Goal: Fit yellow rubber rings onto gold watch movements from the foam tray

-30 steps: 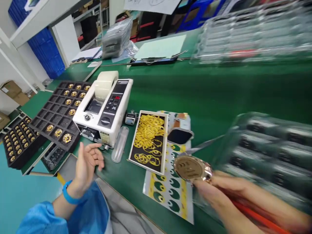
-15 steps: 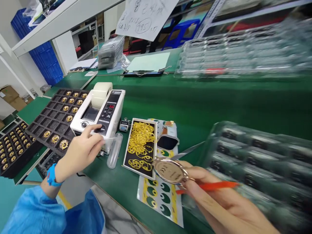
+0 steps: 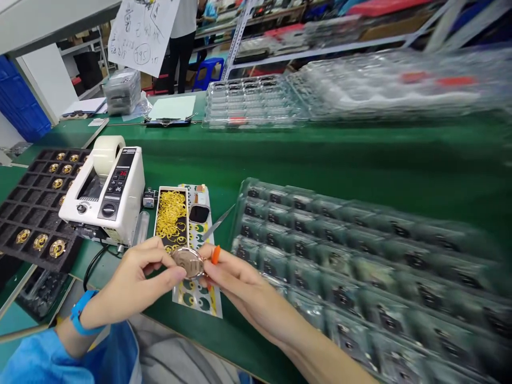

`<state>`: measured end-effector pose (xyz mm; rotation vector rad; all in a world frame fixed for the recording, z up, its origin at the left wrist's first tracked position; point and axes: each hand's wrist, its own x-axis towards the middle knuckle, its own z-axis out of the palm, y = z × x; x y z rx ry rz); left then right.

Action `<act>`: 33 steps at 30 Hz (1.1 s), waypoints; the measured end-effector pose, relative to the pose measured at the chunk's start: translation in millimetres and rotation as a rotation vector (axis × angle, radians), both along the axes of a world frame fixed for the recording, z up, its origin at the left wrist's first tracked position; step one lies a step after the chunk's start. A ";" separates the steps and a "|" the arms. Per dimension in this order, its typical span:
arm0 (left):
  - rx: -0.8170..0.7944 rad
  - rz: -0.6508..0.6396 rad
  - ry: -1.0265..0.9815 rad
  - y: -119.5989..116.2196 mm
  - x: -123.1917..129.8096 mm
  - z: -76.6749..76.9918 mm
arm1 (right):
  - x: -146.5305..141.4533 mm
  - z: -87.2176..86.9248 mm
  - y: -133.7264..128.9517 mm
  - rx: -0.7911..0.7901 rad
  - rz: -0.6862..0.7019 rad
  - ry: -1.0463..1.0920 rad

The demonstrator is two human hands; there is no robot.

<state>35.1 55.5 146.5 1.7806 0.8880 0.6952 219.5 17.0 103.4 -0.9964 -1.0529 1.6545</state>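
Observation:
My left hand (image 3: 142,274) and my right hand (image 3: 236,282) meet above the bench, both pinching the edges of a round rose-gold medal (image 3: 188,262). My right hand also holds an orange-handled metal blade (image 3: 216,224), its tip pointing away over a printed sticker sheet (image 3: 196,298). That sheet lies partly hidden beneath the medal and my fingers. A card of loose yellow rubber bands (image 3: 172,216) lies just beyond my hands. A blue band circles my left wrist.
A white electronic tape dispenser (image 3: 104,194) and a black tray of gold medals (image 3: 36,213) stand left. Stacked blister trays of packaged items (image 3: 352,266) fill the bench's right side. A standing person (image 3: 182,37) is far beyond the bench.
My view has swung left, so the blister trays show more fully. My left hand has left the dispenser and taken hold of the medal, which my right hand brought toward the middle.

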 end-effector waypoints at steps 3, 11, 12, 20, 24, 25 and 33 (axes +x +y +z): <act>-0.012 -0.003 0.020 2.4 1.5 2.4 | 0.1 -0.1 -0.8 0.051 0.041 -0.020; -0.022 -0.018 0.059 2.3 0.4 4.6 | 0.8 3.3 -1.2 0.040 0.078 -0.011; -0.025 -0.018 0.057 2.5 0.1 4.4 | 0.7 3.5 -1.3 0.036 0.081 -0.019; 0.049 0.031 0.094 -0.2 3.3 -3.7 | 0.4 0.5 -0.4 0.030 0.080 -0.045; 0.290 0.184 0.294 -5.4 4.4 -6.2 | 0.9 -1.8 -0.2 0.056 0.046 -0.104; 0.360 0.228 0.359 -6.1 2.5 -5.8 | 1.5 -2.1 -0.3 0.060 0.035 -0.112; 0.696 0.296 -0.040 -5.9 0.7 -13.4 | 4.8 -2.1 0.5 0.108 -0.022 -0.166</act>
